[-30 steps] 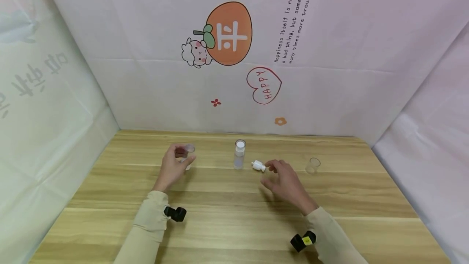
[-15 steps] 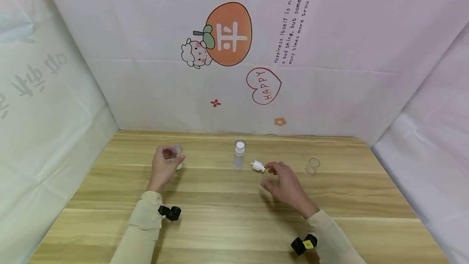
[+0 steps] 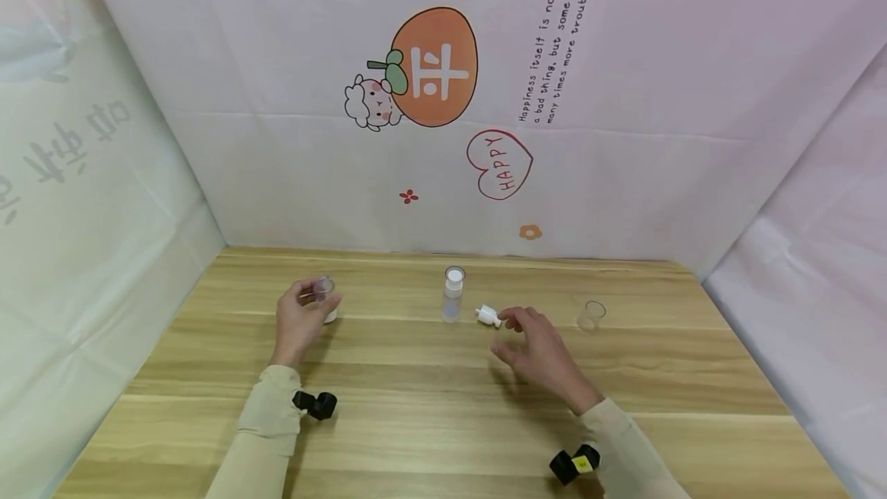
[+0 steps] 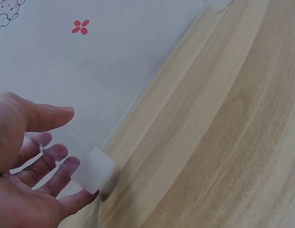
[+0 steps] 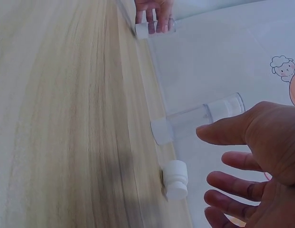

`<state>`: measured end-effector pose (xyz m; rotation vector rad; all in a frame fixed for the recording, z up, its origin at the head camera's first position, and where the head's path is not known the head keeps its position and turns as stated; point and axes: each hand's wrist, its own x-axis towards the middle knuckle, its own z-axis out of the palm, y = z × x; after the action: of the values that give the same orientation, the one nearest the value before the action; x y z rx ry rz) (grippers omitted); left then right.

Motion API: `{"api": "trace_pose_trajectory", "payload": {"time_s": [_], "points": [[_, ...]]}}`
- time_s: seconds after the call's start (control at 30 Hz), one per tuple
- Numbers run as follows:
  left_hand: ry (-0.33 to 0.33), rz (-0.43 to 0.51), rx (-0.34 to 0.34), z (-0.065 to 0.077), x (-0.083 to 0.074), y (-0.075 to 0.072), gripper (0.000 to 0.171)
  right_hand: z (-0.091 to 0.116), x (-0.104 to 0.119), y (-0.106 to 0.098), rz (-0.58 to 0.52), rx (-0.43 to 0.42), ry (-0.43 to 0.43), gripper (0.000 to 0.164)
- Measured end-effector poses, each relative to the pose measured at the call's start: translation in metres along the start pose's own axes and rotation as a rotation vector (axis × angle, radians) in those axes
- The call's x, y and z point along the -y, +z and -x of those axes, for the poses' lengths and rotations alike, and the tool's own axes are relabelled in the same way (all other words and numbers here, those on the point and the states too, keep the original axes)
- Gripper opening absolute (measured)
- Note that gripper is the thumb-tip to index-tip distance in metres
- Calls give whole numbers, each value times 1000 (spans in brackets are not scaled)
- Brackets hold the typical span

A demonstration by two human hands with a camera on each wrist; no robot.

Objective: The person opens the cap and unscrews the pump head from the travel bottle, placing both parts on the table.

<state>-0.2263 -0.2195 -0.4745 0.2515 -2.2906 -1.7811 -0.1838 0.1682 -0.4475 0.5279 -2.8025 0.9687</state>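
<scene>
My left hand (image 3: pixel 298 322) holds a clear bottle with a white base (image 4: pixel 94 170), thumb on one side and fingers on the other. The bottle is upright, its base right at the tabletop on the left. My right hand (image 3: pixel 542 353) hovers over the table with loosely bent fingers and nothing in them. Just left of its fingertips a small white pump head (image 3: pixel 488 316) lies on its side. Between the two hands a second clear bottle (image 3: pixel 452 306) stands upright with a white pump top under a clear cap.
A loose clear cap (image 3: pixel 591 318) stands on the wooden table (image 3: pixel 416 422) to the right of my right hand. White printed cloth (image 3: pixel 277 175) hangs behind the table and along both sides.
My left hand has moved left with the clear bottle and slowed by now. The right hand, the pump head, the standing bottle and the loose cap stay where they were.
</scene>
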Motion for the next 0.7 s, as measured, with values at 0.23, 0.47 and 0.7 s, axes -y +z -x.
{"api": "trace_pose_trajectory", "payload": {"time_s": [0.23, 0.47, 0.7], "points": [[-9, -10, 1, 1, 3, -2, 48, 1, 0, 3, -11, 8, -41, 38], [1, -49, -17, 1, 3, -2, 47, 2, 2, 2, -18, 7, -59, 31], [-6, -42, -21, 1, 3, -2, 47, 3, 2, 2, -57, 21, -53, 29]]}}
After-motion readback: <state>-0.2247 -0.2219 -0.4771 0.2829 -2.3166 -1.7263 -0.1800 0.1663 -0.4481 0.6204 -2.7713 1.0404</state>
